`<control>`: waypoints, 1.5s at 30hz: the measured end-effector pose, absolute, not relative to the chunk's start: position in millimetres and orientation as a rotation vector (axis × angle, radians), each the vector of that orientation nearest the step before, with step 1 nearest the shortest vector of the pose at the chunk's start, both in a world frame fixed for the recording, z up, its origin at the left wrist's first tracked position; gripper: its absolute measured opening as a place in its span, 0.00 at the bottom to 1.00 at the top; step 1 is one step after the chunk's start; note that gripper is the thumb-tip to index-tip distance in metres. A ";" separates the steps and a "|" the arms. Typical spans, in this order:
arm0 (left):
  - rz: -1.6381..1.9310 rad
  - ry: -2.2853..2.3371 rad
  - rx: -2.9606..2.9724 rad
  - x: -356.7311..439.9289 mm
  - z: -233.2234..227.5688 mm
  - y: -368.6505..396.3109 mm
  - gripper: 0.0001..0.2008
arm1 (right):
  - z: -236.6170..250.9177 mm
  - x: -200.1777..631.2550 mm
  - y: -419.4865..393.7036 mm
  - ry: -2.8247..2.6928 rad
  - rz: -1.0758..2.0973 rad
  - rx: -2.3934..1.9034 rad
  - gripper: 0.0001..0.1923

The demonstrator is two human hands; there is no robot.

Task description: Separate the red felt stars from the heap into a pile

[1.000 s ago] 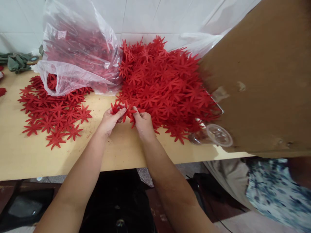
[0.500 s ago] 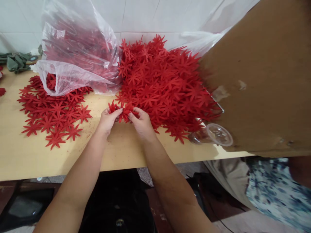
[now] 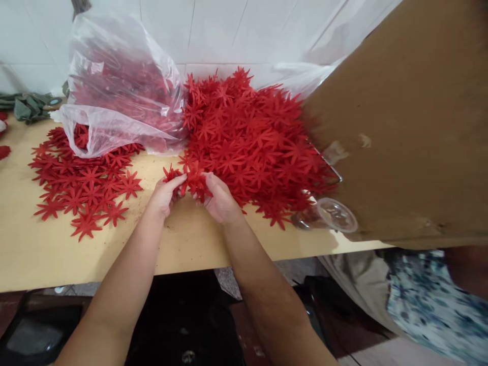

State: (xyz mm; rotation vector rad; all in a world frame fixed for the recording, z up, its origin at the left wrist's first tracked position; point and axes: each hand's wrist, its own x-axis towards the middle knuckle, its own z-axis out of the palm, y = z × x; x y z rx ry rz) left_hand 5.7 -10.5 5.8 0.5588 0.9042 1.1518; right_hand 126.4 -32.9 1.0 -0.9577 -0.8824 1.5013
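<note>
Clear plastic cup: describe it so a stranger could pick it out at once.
Find the big brown cardboard panel on the right. At its lower left, beside the heaped red flower cutouts, a clear plastic cup lies on its side. Unlike the cutouts, it is see-through, with a round rim.

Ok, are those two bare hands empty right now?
No, the left hand and right hand are both gripping red many-pointed flower pieces.

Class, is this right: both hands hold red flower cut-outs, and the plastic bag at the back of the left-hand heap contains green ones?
Not quite: the head view shows red pieces, not green, inside the plastic bag at the back of the left-hand heap. The rest stands: left hand and right hand both hold red flower cut-outs.
</note>
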 end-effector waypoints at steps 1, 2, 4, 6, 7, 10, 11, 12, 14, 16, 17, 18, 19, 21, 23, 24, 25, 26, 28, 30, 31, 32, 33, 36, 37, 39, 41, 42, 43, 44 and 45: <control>1.144 0.917 0.581 6.3 5.3 -10.9 0.12 | 0.9 125.6 -33.0 -0.884 1.499 -0.958 0.19; 1.138 0.926 0.601 6.8 5.0 -11.3 0.12 | 0.2 124.9 -32.7 -0.885 1.484 -0.962 0.19; 1.137 0.931 0.629 7.4 4.6 -11.6 0.11 | -2.3 124.1 -31.4 -0.892 1.432 -0.988 0.17; 1.149 0.932 0.629 7.4 5.1 -11.7 0.11 | -4.1 123.9 -29.9 -0.890 1.379 -1.012 0.15; 1.155 0.932 0.621 7.1 5.7 -11.7 0.11 | -4.2 123.9 -29.4 -0.887 1.372 -1.012 0.13; 1.148 0.932 0.567 5.6 9.2 -12.3 0.12 | -1.2 123.5 -29.8 -0.850 1.420 -0.954 0.12; 1.135 0.924 0.546 5.0 10.6 -12.7 0.12 | 0.5 123.3 -30.2 -0.826 1.446 -0.939 0.12; 1.118 0.905 0.531 4.3 11.9 -13.1 0.12 | 2.1 123.1 -30.6 -0.799 1.466 -0.933 0.12; 1.087 0.843 0.524 3.2 14.0 -13.8 0.12 | 4.5 123.0 -30.5 -0.738 1.487 -0.936 0.13; 1.077 0.797 0.525 2.1 15.2 -14.1 0.11 | 5.3 123.6 -29.1 -0.647 1.493 -0.940 0.13; 1.078 0.784 0.520 1.4 15.4 -14.0 0.11 | 5.3 124.2 -28.1 -0.591 1.491 -0.938 0.14; 1.082 0.774 0.513 0.7 15.4 -13.8 0.11 | 5.0 124.9 -26.9 -0.536 1.487 -0.937 0.14; 1.086 0.763 0.504 -0.1 15.3 -13.5 0.11 | 4.8 125.6 -25.8 -0.488 1.480 -0.934 0.14; 1.092 0.735 0.492 -1.6 14.7 -12.6 0.11 | 4.5 126.7 -24.2 -0.444 1.459 -0.931 0.15; 1.094 0.723 0.490 -2.5 14.1 -11.8 0.10 | 4.3 127.3 -23.4 -0.474 1.434 -0.938 0.15; 1.095 0.730 0.489 -2.8 13.8 -11.5 0.10 | 4.0 127.5 -23.1 -0.498 1.414 -0.948 0.15; 1.096 0.742 0.490 -2.8 13.6 -11.3 0.10 | 3.6 127.8 -22.8 -0.519 1.387 -0.961 0.15; 1.097 0.755 0.492 -2.7 13.5 -11.2 0.10 | 2.8 128.2 -22.3 -0.541 1.359 -0.979 0.16; 1.096 0.776 0.502 -1.9 13.5 -11.5 0.11 | 0.7 129.9 -21.3 -0.594 1.309 -1.018 0.17; 1.091 0.795 0.519 -0.7 13.7 -12.2 0.12 | -1.5 132.5 -20.6 -0.689 1.280 -1.054 0.19; 1.087 0.809 0.534 0.0 13.9 -12.7 0.13 | -2.2 133.8 -20.5 -0.740 1.267 -1.070 0.20; 1.082 0.825 0.554 0.8 14.0 -13.4 0.14 | -2.5 134.9 -20.7 -0.786 1.253 -1.081 0.21; 1.075 0.838 0.585 1.7 14.1 -14.1 0.15 | -2.4 135.6 -21.2 -0.821 1.237 -1.093 0.21; 1.038 0.826 0.725 5.3 13.3 -16.5 0.18 | -0.3 134.5 -23.7 -0.891 1.237 -1.123 0.20; 1.025 0.814 0.766 6.7 12.7 -17.1 0.18 | 0.6 133.0 -24.6 -0.914 1.256 -1.122 0.20; 1.012 0.828 0.813 9.5 10.8 -17.6 0.17 | 2.0 129.1 -26.1 -0.950 1.306 -1.092 0.20; 1.032 0.887 0.816 11.9 8.7 -17.1 0.15 | 3.1 125.1 -27.1 -0.967 1.330 -1.050 0.20; 1.055 0.920 0.807 12.7 7.8 -16.6 0.15 | 3.8 123.3 -27.5 -0.967 1.333 -1.038 0.20; 1.081 0.941 0.794 13.2 7.1 -16.0 0.15 | 4.6 121.9 -27.9 -0.962 1.333 -1.032 0.21; 1.114 0.948 0.774 13.6 6.7 -15.5 0.15 | 5.7 120.7 -28.4 -0.961 1.336 -1.032 0.21; 1.146 0.948 0.747 13.8 6.6 -15.1 0.15 | 6.8 119.7 -29.0 -0.967 1.340 -1.036 0.21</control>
